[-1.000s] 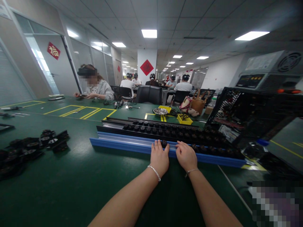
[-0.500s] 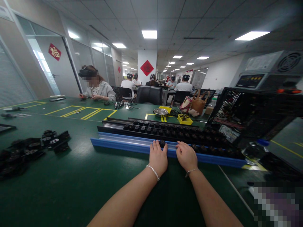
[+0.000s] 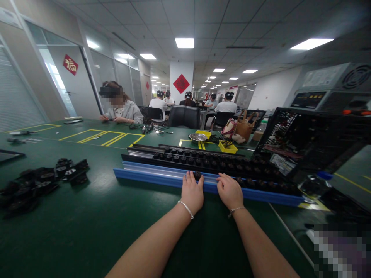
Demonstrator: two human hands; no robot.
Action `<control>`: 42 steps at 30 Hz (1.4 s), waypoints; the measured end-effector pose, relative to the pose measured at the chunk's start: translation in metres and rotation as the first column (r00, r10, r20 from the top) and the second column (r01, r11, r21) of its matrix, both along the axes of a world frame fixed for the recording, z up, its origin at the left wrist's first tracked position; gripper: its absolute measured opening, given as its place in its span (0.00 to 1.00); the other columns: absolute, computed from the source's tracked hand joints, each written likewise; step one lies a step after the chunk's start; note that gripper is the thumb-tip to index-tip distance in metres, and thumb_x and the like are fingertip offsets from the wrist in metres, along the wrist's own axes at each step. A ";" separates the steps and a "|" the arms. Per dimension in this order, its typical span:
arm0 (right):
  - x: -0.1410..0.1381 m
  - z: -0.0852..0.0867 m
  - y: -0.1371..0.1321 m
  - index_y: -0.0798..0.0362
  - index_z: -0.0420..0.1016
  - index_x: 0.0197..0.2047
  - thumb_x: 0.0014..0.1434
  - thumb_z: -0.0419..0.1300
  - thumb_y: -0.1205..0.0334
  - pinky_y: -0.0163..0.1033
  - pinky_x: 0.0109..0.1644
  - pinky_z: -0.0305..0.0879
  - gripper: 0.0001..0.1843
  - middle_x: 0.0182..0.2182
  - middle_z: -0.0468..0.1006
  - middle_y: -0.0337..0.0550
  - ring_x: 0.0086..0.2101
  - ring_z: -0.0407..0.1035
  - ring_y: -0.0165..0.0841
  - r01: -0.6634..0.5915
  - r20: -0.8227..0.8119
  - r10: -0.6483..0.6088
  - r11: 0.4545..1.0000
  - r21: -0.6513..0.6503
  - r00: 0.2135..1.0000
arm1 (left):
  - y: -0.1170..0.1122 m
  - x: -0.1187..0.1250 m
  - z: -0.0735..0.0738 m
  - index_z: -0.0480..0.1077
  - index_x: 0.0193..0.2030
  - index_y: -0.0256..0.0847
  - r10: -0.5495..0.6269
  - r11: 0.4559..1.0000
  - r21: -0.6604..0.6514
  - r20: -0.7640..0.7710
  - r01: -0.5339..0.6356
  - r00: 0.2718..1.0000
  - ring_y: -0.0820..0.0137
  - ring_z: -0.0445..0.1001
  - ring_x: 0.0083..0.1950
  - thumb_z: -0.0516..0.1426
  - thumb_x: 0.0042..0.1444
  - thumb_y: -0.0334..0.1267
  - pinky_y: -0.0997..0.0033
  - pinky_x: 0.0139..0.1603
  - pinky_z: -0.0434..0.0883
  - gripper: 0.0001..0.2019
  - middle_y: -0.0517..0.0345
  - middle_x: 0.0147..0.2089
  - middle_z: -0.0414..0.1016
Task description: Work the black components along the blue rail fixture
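At six o'clock in my head view, the left hand [image 3: 193, 194] lies at a long blue channel [image 3: 159, 182] set across the bench [image 3: 87, 231], thumb and forefinger narrowly either side of a small black part [image 3: 197, 175]. Towards five o'clock, the right hand [image 3: 231, 192] lies over the same channel with fingers loosely bent, apart from the left. From this view I can't fairly tell whether either one actually grips. Just beyond, towards four o'clock, I see a row of black parts [image 3: 252, 183] inside the blue channel, and a clear bottle [image 3: 314, 187] near its end. Black channels [image 3: 139, 159] run just behind. Between eight and nine o'clock I have a heap of dark components [image 3: 43, 175]; at three, an open computer case [image 3: 336, 139]. Near ten o'clock sits a co-worker [image 3: 127, 112].
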State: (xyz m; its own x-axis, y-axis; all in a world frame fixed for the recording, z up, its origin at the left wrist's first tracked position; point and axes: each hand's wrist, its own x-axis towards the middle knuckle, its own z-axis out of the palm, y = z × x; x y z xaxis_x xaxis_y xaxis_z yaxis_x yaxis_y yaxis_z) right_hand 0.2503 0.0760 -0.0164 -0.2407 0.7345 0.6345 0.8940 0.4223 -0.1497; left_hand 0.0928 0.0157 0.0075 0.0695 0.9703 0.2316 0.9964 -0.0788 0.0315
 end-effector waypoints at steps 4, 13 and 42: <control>0.000 0.001 -0.001 0.54 0.77 0.34 0.56 0.47 0.67 0.43 0.54 0.62 0.16 0.46 0.77 0.45 0.49 0.69 0.37 0.008 0.000 -0.008 1.000 -0.012 1.000 | 0.000 0.000 0.000 0.54 0.65 0.42 0.001 1.000 0.000 0.001 -0.001 1.000 0.48 0.52 0.66 0.53 0.55 0.42 0.46 0.61 0.52 0.30 0.37 0.66 0.54; -0.001 0.003 -0.001 0.55 0.77 0.35 0.56 0.47 0.67 0.43 0.55 0.61 0.16 0.46 0.77 0.45 0.49 0.68 0.37 0.022 0.008 -0.021 0.999 -0.037 1.000 | -0.001 -0.001 0.004 0.52 0.66 0.42 0.008 0.999 -0.050 -0.024 -0.009 1.000 0.47 0.48 0.67 0.53 0.56 0.45 0.48 0.62 0.51 0.32 0.36 0.67 0.51; 0.003 0.001 -0.007 0.47 0.76 0.35 0.57 0.56 0.52 0.47 0.53 0.56 0.11 0.51 0.74 0.41 0.50 0.65 0.38 -0.126 0.115 0.128 0.992 -0.023 0.985 | -0.002 -0.020 0.012 0.53 0.66 0.39 0.029 0.996 -0.083 -0.007 -0.030 1.000 0.45 0.49 0.67 0.53 0.54 0.46 0.48 0.62 0.52 0.33 0.33 0.67 0.51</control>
